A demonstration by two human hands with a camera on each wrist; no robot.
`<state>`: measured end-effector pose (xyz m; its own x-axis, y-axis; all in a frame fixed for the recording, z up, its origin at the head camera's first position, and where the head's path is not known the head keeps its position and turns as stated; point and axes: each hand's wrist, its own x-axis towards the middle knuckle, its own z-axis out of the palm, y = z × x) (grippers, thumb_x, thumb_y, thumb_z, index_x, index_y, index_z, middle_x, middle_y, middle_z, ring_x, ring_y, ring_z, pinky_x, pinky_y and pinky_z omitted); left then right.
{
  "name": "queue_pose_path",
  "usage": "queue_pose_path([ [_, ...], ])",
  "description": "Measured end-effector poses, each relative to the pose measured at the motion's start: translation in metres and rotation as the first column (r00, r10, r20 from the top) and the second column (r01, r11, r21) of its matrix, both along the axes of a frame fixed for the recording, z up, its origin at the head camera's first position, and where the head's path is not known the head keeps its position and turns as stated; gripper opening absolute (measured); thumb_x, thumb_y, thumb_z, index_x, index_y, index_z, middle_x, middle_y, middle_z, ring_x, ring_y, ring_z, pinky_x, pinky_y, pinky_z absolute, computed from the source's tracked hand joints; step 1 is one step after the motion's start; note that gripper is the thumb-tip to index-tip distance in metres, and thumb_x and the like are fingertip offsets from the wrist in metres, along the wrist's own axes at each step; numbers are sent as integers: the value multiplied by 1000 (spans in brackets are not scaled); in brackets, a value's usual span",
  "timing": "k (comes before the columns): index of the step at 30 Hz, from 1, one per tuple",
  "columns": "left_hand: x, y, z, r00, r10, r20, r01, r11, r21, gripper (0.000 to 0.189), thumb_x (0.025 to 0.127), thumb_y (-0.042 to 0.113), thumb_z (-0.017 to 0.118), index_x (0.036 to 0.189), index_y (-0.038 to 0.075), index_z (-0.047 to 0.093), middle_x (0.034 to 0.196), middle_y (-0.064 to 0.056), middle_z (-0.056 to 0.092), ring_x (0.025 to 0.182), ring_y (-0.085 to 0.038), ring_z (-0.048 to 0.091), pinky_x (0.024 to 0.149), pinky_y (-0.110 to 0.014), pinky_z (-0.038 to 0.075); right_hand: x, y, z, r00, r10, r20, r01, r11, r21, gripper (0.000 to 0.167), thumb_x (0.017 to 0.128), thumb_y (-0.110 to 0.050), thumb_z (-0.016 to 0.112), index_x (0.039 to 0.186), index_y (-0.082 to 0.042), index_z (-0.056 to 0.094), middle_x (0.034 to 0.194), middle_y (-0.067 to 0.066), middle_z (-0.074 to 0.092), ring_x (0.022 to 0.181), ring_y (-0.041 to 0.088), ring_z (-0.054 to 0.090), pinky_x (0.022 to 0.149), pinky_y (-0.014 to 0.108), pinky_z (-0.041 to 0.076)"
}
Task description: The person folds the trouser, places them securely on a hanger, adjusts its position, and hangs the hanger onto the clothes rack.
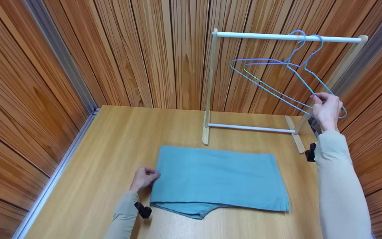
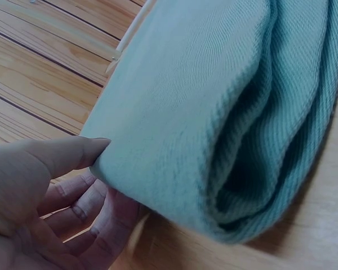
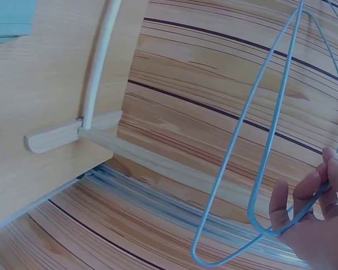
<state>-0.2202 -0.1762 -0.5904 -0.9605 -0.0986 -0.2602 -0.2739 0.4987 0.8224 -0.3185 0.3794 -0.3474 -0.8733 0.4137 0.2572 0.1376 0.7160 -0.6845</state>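
Note:
A pair of teal trousers (image 1: 216,177) lies folded in a flat rectangle on the wooden table. At its left end my left hand (image 1: 143,179) pinches the folded edge, thumb on top and the other fingers below. The left wrist view shows the stacked layers of cloth (image 2: 169,118) close up. Two thin blue-purple wire hangers hang by their hooks from the rack's white top bar (image 1: 254,35). My right hand (image 1: 327,109) is up at their right corner, where its fingers curl round the wire of one hanger (image 3: 278,107). The other hanger (image 3: 232,146) hangs beside it.
The small garment rack has pale wooden posts (image 1: 211,79), feet and a white lower bar (image 1: 250,128). It stands at the table's back right, behind the trousers. Wood-plank walls (image 1: 164,66) enclose the table (image 1: 111,139), with metal rails (image 1: 68,152) along the sides.

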Motion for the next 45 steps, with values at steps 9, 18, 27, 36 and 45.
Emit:
queue_pose_path([
  [9,-1,0,-1,1000,12,-10,-12,1000,-5,25,89,16,74,105,-4,73,91,-12,74,74,-14,65,70,-29,55,1,-4,9,999,3,-40,-3,1000,-15,39,107,-23,43,131,-2,65,104,-7,66,74,-9,45,72,16,38],
  [18,0,0,-1,1000,18,24,-18,1000,9,19,90,15,73,99,-1,74,86,-8,69,74,-14,61,68,-26,51,3,-3,17,999,17,-42,-18,999,-29,39,106,-24,44,132,-4,65,77,-38,43,79,-4,44,73,19,36],
  [27,-1,0,1,999,26,33,-26,1000,17,21,90,16,74,103,-1,74,90,-10,71,77,-16,63,69,-26,51,8,-2,11,998,37,-59,-38,999,-23,39,106,-26,45,130,-4,66,80,-38,45,80,-7,45,75,18,37],
  [36,-1,0,2,1000,19,17,-19,1000,10,20,89,15,74,102,0,74,88,-9,72,76,-15,63,68,-26,51,17,-3,-16,994,26,-106,-29,999,-31,29,103,-17,54,120,-3,71,78,-40,45,71,-9,45,70,15,35],
  [45,-1,1,2,1000,11,6,-11,1000,2,25,89,16,75,104,-3,73,93,-12,72,79,-15,64,71,-28,53,37,-14,-65,994,53,-97,-74,970,-230,27,100,-11,57,118,5,69,67,-34,55,56,-9,54,54,10,48],
])
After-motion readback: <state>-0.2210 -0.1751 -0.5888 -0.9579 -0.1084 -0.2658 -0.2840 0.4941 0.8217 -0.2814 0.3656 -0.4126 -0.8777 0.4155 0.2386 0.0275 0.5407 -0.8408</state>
